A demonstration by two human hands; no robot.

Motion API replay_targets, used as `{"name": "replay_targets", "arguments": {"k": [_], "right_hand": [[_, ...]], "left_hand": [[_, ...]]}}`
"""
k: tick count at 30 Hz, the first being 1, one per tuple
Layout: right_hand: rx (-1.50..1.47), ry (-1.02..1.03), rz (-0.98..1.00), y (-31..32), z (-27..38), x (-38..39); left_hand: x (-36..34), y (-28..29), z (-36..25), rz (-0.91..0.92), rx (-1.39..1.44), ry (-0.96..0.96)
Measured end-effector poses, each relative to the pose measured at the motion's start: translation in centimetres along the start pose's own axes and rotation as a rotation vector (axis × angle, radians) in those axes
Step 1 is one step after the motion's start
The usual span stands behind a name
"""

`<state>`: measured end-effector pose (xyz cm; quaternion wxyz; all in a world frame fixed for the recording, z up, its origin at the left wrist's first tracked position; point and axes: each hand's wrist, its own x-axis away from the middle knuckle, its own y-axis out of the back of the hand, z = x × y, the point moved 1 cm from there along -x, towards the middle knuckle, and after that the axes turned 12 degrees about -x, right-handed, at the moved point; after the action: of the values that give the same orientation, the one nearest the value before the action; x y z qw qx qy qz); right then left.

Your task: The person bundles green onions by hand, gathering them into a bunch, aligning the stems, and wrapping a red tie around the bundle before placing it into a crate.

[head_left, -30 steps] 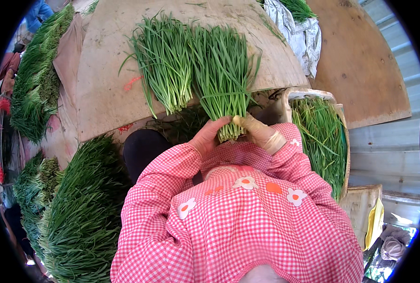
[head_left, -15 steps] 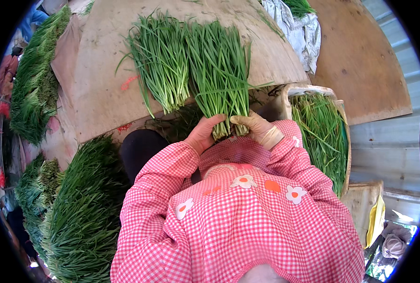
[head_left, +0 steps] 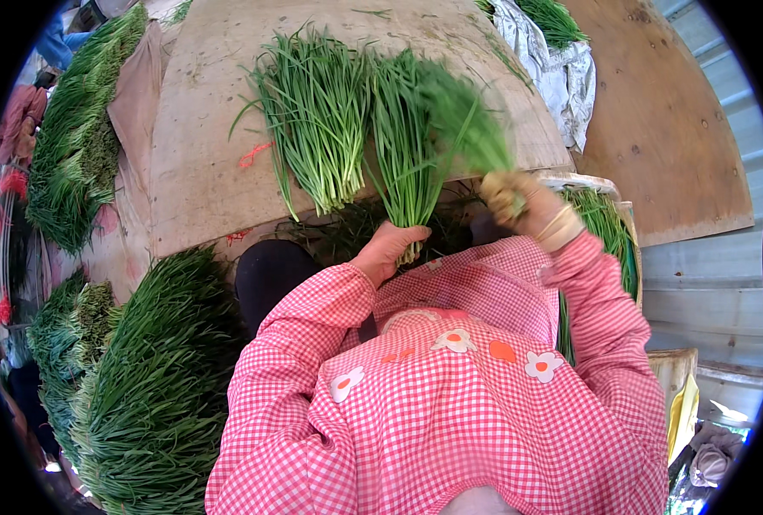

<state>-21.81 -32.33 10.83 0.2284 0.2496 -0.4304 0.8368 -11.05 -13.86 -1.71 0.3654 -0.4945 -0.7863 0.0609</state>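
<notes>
My left hand is closed round the pale stem ends of a bunch of green garlic chives, whose leaves lie out over the board's near edge. To its right, my right hand, with a tan glove or finger covers and bands at the wrist, grips a second, smaller bunch of garlic chives. Its leaves are smeared by motion and point up and left above the board. A loose pile of garlic chives rests on the board just left of the bunch in my left hand.
The wooden board spreads in front of me. At my right stands a crate filled with long green leaves. Big heaps of chives lie at lower left, and another stack at far left. A white sack sits at the back right.
The one bunch held by both hands is now split in two. My right hand has moved up and right with its part, while the left keeps hold of the rest.
</notes>
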Motion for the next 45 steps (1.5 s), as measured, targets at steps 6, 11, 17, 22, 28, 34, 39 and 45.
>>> {"name": "replay_targets", "arguments": {"k": [6,11,17,22,28,34,39,45], "right_hand": [[-0.116,0.378,0.332,-4.9,9.2,6.2],[0.055,0.622,0.316,-4.4,6.8,5.6],[0.220,0.363,-0.157,2.3,-8.5,-2.6],[0.302,0.231,0.030,3.6,-12.1,-5.7],[0.319,-0.045,0.111,2.5,-11.2,-4.4],[0.202,-0.210,0.332,3.5,-13.5,-4.3],[0.350,-0.301,0.220,4.2,-13.5,-3.1],[0.848,0.297,-0.227,3.7,-9.2,-1.3]], "left_hand": [[-0.9,0.2,0.9,-0.004,0.087,0.032],[-0.7,0.3,0.8,0.043,0.196,-0.011],[-1.2,-0.1,1.4,0.041,0.187,0.002],[-0.3,-0.2,0.4,0.198,0.191,-0.075],[-0.6,0.4,1.0,0.304,0.113,0.004],[-0.6,0.2,1.3,0.480,0.156,0.068],[-0.1,-1.0,0.6,0.227,-0.001,-0.112],[-1.2,-0.9,0.7,0.071,-0.407,-0.217]]}}
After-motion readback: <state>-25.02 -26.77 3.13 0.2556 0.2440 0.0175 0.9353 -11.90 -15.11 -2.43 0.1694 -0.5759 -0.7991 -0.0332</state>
